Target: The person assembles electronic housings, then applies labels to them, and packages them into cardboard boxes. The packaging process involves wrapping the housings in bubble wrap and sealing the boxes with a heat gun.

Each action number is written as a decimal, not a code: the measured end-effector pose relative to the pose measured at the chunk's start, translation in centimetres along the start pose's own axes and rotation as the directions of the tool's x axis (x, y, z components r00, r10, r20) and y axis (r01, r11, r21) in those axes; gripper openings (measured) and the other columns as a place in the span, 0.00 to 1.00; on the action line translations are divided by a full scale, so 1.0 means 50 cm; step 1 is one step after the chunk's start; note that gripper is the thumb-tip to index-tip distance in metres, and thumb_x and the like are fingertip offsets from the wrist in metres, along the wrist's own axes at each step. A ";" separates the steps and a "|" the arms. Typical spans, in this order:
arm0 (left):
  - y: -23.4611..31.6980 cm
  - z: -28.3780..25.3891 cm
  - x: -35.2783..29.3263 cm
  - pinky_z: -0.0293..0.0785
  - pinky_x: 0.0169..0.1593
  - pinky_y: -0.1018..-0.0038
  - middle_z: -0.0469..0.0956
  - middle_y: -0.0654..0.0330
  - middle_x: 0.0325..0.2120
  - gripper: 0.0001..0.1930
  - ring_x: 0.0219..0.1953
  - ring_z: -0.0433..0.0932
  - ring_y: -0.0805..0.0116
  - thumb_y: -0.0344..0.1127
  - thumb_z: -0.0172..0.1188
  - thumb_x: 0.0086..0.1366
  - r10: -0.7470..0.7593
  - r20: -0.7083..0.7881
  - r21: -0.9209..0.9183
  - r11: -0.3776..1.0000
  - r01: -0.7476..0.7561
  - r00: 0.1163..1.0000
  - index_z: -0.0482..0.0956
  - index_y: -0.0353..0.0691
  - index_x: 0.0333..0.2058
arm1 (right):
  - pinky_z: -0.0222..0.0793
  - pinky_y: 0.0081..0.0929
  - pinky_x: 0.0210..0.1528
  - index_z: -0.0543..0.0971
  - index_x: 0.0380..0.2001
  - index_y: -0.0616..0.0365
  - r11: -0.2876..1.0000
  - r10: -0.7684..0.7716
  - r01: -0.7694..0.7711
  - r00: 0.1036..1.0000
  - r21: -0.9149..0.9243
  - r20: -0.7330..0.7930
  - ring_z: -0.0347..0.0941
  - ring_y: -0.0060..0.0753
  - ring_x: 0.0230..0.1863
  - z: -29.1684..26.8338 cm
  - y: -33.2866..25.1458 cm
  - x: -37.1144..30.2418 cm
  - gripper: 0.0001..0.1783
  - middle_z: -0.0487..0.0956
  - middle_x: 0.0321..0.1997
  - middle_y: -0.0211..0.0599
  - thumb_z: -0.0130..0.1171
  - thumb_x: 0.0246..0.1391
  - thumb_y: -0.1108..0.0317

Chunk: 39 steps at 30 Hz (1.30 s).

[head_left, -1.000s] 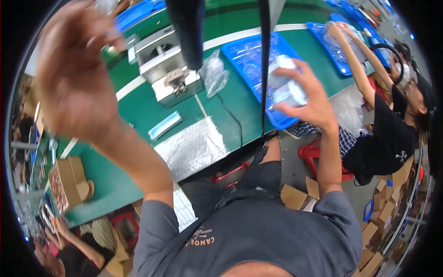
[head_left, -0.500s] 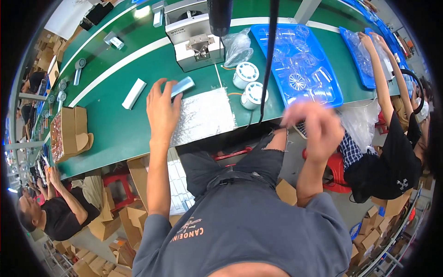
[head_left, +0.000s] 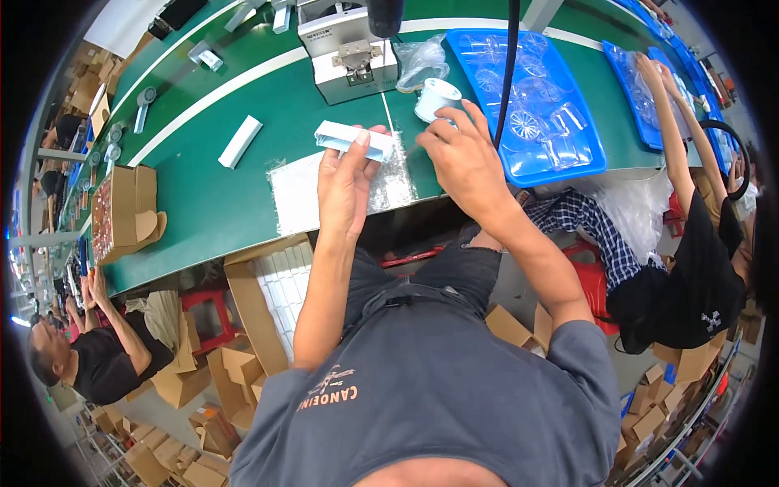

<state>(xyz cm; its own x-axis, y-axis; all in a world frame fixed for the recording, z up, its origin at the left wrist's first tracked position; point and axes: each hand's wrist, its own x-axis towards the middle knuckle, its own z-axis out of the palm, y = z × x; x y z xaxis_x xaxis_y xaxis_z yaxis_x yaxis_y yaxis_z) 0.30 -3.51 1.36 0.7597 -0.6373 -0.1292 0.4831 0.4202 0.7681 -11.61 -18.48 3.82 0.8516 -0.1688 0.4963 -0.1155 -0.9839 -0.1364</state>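
Note:
A white, hollow, oblong plastic housing [head_left: 337, 136] is held by my left hand [head_left: 345, 191], thumb on its near side, above a crinkled silvery sheet [head_left: 294, 199] on the green table. My right hand [head_left: 471, 166] is at the right of it with fingers curled downward. The hand covers the spot where a second white round part stood, so whatever those fingers hold is hidden. Just beyond them is a white round part [head_left: 436, 97], drum-shaped. Another white oblong housing [head_left: 241, 143] lies on the table at the left.
A grey-white bench machine [head_left: 355, 77] stands ahead, with a clear plastic bag [head_left: 423, 61] beside it. To the right is a blue tray [head_left: 552, 166] of clear plastic parts. A black cable [head_left: 508, 73] hangs before it. A cardboard box [head_left: 134, 211] sits at left; co-workers sit on both sides.
My left hand has picked up the housing from the table and moved right with it. My right hand has gone forward and left, from the table's edge to the round parts.

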 end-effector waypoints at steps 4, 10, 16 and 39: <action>-0.029 0.010 0.007 0.74 0.56 0.64 0.81 0.49 0.48 0.19 0.51 0.81 0.63 0.37 0.66 0.70 0.005 -0.037 -0.022 1.000 -0.006 0.999 0.72 0.37 0.53 | 0.63 0.49 0.66 0.84 0.33 0.54 0.958 0.150 -0.101 0.975 0.269 -0.165 0.78 0.40 0.51 0.004 -0.009 -0.013 0.06 0.82 0.37 0.34 0.70 0.50 0.72; -0.054 0.063 0.001 0.78 0.53 0.67 0.81 0.51 0.46 0.18 0.50 0.81 0.65 0.35 0.66 0.69 0.021 -0.061 -0.026 0.999 -0.022 0.998 0.72 0.36 0.52 | 0.64 0.50 0.64 0.83 0.28 0.53 0.921 0.292 -0.201 0.923 0.333 -0.252 0.79 0.41 0.49 0.006 -0.009 -0.029 0.05 0.80 0.31 0.32 0.68 0.45 0.73; -0.061 0.091 -0.001 0.79 0.52 0.67 0.81 0.52 0.45 0.18 0.50 0.81 0.65 0.31 0.67 0.68 0.139 -0.074 0.029 0.990 -0.137 0.988 0.71 0.36 0.52 | 0.66 0.49 0.62 0.83 0.28 0.55 0.923 0.291 -0.193 0.917 0.334 -0.274 0.78 0.39 0.43 0.006 -0.003 -0.033 0.06 0.77 0.28 0.32 0.67 0.43 0.75; 0.011 -0.032 -0.011 0.73 0.49 0.70 0.77 0.55 0.40 0.21 0.43 0.76 0.64 0.34 0.68 0.66 0.501 0.254 0.724 0.469 -0.506 0.828 0.75 0.30 0.53 | 0.76 0.28 0.46 0.74 0.47 0.62 0.288 0.503 -0.050 0.858 0.956 -0.107 0.76 0.33 0.43 0.096 -0.130 -0.011 0.21 0.73 0.44 0.41 0.63 0.46 0.81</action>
<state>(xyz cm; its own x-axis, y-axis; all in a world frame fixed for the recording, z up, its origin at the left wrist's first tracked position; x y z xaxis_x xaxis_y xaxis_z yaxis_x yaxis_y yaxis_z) 0.83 -1.90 0.88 0.7602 -0.4810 0.4367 -0.4727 0.0514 0.8797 -8.89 -11.68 0.33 0.6180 -0.6457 0.4485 0.4133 -0.2185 -0.8840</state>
